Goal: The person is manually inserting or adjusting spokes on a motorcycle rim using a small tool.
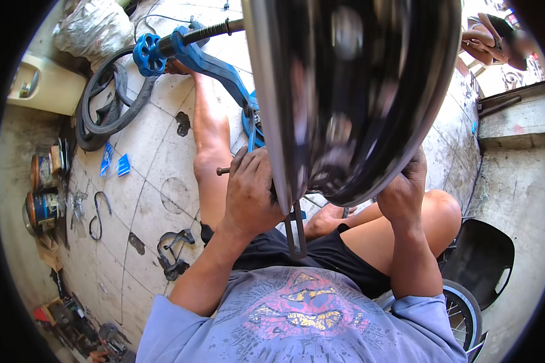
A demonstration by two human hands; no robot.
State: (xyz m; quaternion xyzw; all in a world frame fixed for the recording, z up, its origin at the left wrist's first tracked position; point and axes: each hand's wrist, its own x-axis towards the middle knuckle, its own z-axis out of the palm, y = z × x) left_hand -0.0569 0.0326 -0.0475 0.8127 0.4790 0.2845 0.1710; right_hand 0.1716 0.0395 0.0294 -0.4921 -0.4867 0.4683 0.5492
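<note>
A large, glossy dark wheel rim (351,91), streaked by blur, fills the upper middle above my lap. It is at a blue metal stand (218,69) with a threaded rod and a round blue knob (149,54). My left hand (251,187) is curled closed at the rim's lower left, beside a small bolt (223,171); what it grips is hidden. My right hand (401,192) is curled at the rim's lower right, its fingertips and anything in them hidden behind the rim. A slotted metal bar (298,236) hangs below the rim between my hands.
Tyres or tubes (91,121), a pale sack (94,30), blue packets (106,158) and straps (172,254) lie leftward on the tiles; tins (41,206) and tools (72,320) line the left wall. A black seat (478,260) and spoked wheel (460,308) are rightward. Another person (490,42) is top right.
</note>
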